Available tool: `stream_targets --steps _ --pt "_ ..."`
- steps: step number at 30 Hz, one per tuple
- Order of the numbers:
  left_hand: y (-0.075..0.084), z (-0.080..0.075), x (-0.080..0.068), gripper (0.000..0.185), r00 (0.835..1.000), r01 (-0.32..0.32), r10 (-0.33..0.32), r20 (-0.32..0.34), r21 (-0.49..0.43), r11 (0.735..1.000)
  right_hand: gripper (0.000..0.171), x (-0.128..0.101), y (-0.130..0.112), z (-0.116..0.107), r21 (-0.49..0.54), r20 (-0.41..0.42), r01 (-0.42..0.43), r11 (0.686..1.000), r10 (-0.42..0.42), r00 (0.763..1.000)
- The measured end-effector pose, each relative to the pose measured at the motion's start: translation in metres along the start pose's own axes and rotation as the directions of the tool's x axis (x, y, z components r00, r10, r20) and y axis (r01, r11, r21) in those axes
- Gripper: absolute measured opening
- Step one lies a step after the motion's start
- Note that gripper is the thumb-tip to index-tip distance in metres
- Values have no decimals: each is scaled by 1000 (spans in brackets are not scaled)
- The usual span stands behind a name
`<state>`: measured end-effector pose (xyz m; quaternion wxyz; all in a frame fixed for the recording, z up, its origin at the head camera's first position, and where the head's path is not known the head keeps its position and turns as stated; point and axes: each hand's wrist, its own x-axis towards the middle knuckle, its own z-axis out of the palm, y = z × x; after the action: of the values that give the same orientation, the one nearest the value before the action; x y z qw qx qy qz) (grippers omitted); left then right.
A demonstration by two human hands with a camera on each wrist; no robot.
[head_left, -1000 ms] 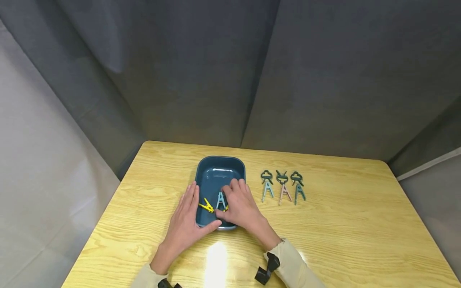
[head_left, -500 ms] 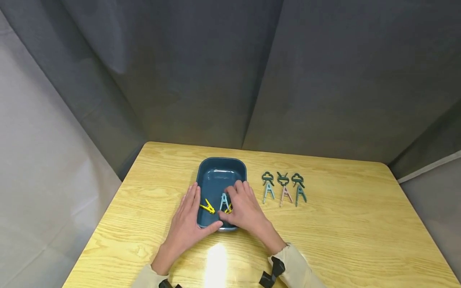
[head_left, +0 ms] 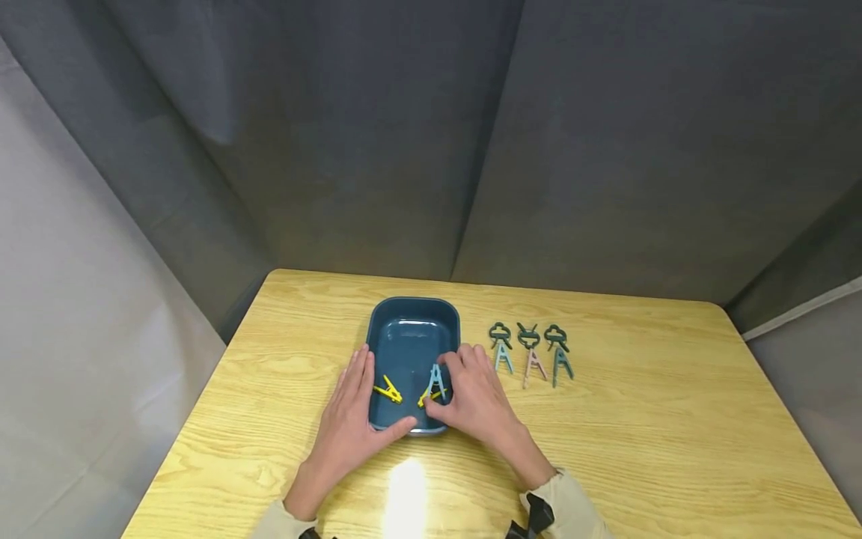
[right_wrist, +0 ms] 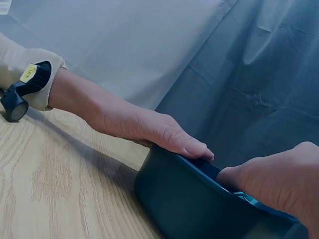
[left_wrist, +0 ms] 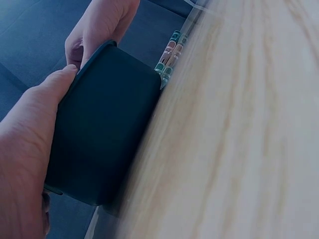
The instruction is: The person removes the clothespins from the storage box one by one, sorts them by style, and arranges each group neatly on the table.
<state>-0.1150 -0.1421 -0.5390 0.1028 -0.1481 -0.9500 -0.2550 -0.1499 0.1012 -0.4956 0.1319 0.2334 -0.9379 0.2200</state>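
We see the dark blue tray [head_left: 412, 337] sitting left of centre on the wooden table [head_left: 640, 434], long axis running away from us. Far half of the tray floor is bare; open tabletop right of the clip row and along the near edge. Dark curtain closes off the far table edge, pale sheet on the left side.

Left hand [head_left: 350, 419] lies flat along the tray's left wall, fingers straight, thumb laid across the near rim. The left wrist view confirms palm and thumb against the outer wall, nothing pinched.

Right hand [head_left: 474, 397] is at the tray's near right corner, fingers curled over the right rim and pinching the light blue clip [head_left: 435, 378], which stands just inside the right wall, partly hidden by the fingertips. The right wrist view shows a sliver of blue clip under the fingers at the rim.

Two yellow clips on the tray floor: one [head_left: 388, 389] near the left wall, close to the left hand's fingers; one [head_left: 429, 397] touching or just beside the blue clip, we can't tell which.

Three clips [head_left: 532, 352] lie in a row on the table right of the tray, apart from it, just beyond the right hand's fingertips.

Yellow tag on the left wrist strap in the right wrist view; writing too small to read.
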Motion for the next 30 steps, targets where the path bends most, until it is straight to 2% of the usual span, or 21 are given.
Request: stream_targets --steps 13,23,30 --pt "0 0 0 126 1000 5 -5 3 -10 1000 59 -5 11 -6 -27 21 -41 999 41 999" --pt "0 -1 0 127 1000 -13 13 -7 -18 1000 61 -3 22 -30 0 58 -31 1000 31 998" --pt "2 0 1 127 1000 -19 19 -17 -12 1000 64 -4 39 -45 -2 101 -30 1000 30 994"
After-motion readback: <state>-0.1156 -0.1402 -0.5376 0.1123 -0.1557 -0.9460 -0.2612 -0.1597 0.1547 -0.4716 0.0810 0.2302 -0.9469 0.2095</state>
